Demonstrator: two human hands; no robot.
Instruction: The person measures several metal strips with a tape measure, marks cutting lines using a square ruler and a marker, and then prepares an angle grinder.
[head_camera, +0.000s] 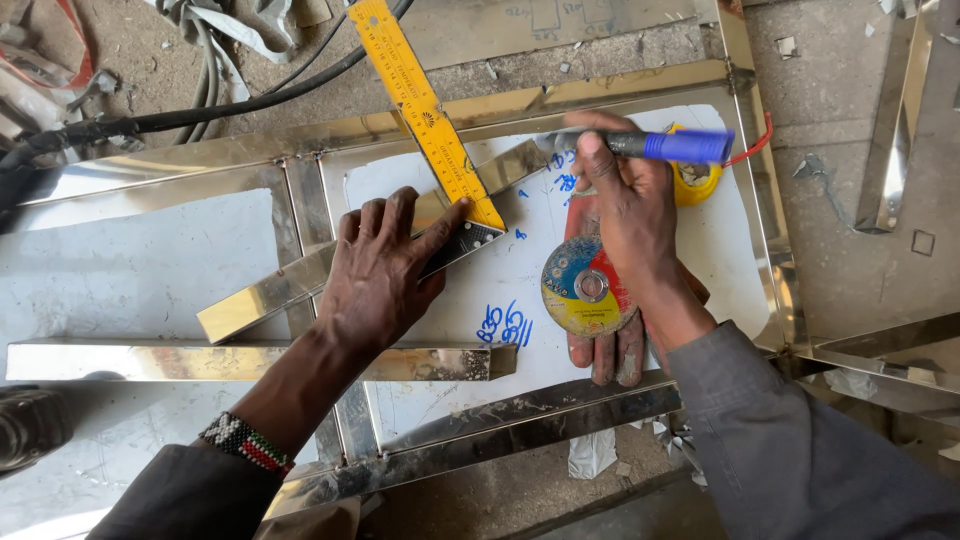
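My left hand (385, 265) presses flat on a yellow try square (425, 110) and on the shiny steel tube (270, 292) under it, which lies slanted across a steel frame (300, 150). The square's dark stock sits by my thumb. My right hand (625, 205) grips a blue marker (680, 146), its tip near the far end of the slanted tube (520, 160). Blue scribbles mark the white sheet (480, 290) beneath.
A round cutting disc (585, 285) lies on a red work glove (605, 350) under my right wrist. A yellow tape measure (700, 180) sits behind my right hand. Another steel tube (200, 360) lies flat at left. Black cables (200, 110) run along the far left.
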